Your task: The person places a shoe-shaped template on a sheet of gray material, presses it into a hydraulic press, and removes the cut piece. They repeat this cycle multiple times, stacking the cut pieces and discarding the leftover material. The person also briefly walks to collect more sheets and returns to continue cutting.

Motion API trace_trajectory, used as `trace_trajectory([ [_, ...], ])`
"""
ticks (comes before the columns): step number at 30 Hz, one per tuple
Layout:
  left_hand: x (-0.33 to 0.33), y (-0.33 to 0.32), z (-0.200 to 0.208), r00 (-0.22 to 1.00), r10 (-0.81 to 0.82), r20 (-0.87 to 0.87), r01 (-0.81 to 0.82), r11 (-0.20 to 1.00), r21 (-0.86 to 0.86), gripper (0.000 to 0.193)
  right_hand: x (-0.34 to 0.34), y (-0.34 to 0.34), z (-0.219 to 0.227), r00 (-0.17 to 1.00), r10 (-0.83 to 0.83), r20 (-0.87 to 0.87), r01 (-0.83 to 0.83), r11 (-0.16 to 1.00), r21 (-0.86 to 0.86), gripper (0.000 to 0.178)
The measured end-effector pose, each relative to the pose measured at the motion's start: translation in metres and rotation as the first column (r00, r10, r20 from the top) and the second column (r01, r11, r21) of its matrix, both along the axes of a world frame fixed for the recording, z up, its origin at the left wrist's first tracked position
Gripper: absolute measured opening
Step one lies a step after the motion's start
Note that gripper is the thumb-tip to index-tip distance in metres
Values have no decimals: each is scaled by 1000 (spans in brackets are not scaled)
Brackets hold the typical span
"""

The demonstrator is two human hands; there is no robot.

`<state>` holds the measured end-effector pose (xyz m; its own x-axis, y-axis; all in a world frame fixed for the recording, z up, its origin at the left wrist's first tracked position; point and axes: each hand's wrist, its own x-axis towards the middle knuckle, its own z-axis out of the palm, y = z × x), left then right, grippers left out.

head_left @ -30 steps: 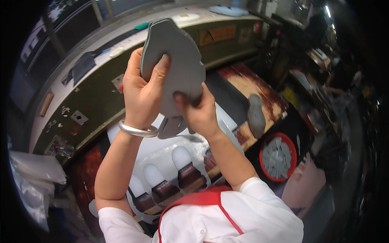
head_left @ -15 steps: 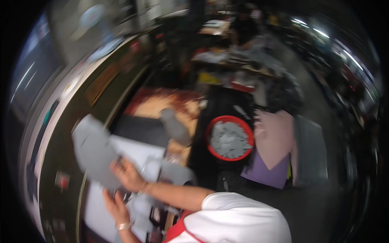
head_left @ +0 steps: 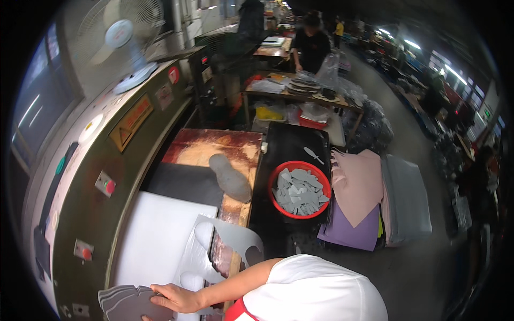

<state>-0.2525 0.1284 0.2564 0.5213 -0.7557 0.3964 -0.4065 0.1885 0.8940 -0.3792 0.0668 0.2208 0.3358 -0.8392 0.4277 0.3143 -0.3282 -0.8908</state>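
At the lower left edge, my right hand (head_left: 179,297) grips the side of a stack of grey sole-shaped sheets (head_left: 120,304), its fingers and thumb closed at the stack's edge. Of my left hand, only what looks like a fingertip (head_left: 145,318) shows at the bottom edge; the rest is out of the picture. Beyond the stack lies a white board (head_left: 155,232). A grey sheet with sole-shaped cut-outs (head_left: 235,235) overlaps the board's right side. Farther back, a single grey sole-shaped piece (head_left: 230,177) rests on the worn red-and-tan surface (head_left: 206,142), partly beside a black sheet (head_left: 182,183).
A green machine beam (head_left: 91,214) with push buttons runs along the left; a fan (head_left: 119,35) stands on it. On the right are a red basin (head_left: 274,200) of grey scraps and stacked pink (head_left: 358,182) and purple sheets (head_left: 350,227). A person (head_left: 313,45) works at a far table.
Both hands have moved down and toward me with the grey sole-shaped sheets, which were raised over the board's left side. My left hand has almost left the picture.
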Motion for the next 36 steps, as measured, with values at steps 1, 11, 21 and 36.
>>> trace_trajectory([
  [1,11,7,4,989,-116,-95,118,993,14,49,4,5,-3,998,-18,-58,19,1000,13,37],
  [11,136,121,46,983,183,10,-183,974,136,25,-43,-14,-47,843,171,-509,-167,984,53,33],
  [21,238,203,-48,352,85,932,-486,868,105,52,-122,-66,-95,769,-60,-636,156,983,96,31],
  [36,68,206,-151,783,115,611,-491,716,496,40,-297,-109,-208,492,-485,-723,587,798,-136,27],
])
